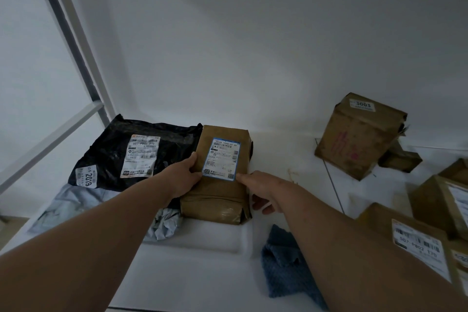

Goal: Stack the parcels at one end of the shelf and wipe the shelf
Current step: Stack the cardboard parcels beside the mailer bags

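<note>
A brown paper-wrapped parcel (219,192) with a blue-edged label lies at the left end of the white shelf (283,159). My left hand (182,180) grips its left side, thumb on top. My right hand (260,191) holds its right side, thumb on the top edge and fingers curled down the side. A black plastic parcel (111,152) with white labels lies just left of it, on top of a grey plastic parcel (73,205). A blue cloth (286,266) lies crumpled on the shelf near the front, under my right forearm.
A tall brown box (354,139) marked 3003 stands at the back right with a small box beside it. Several cardboard boxes (415,240) crowd the right front. A metal shelf post (76,40) rises at the left. The white wall runs behind.
</note>
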Available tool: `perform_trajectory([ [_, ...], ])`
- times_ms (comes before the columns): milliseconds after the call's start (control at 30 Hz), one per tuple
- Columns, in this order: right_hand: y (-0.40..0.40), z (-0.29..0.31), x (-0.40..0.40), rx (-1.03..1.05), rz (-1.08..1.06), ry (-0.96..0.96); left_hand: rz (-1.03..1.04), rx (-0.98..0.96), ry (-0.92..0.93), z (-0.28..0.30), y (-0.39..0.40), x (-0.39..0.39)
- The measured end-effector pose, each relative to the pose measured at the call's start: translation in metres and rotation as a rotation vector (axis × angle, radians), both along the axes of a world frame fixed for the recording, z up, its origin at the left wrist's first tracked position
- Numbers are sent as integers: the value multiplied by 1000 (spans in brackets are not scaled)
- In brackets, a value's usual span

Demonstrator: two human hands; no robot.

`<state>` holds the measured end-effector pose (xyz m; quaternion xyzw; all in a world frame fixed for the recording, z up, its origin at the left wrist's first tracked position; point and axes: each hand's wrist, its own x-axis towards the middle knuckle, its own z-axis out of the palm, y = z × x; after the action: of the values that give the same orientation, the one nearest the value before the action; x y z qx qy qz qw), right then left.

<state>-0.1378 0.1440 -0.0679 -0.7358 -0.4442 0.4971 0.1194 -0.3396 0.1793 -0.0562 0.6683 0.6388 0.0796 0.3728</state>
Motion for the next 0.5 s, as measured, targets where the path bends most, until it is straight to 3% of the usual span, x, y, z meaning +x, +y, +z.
perform_trajectory([
  [367,-10,8,10,21,5,-39,67,-59,-91,6,-5,14],
  [500,-12,18,24,118,-17,-73,76,199,36,12,2,27],
])
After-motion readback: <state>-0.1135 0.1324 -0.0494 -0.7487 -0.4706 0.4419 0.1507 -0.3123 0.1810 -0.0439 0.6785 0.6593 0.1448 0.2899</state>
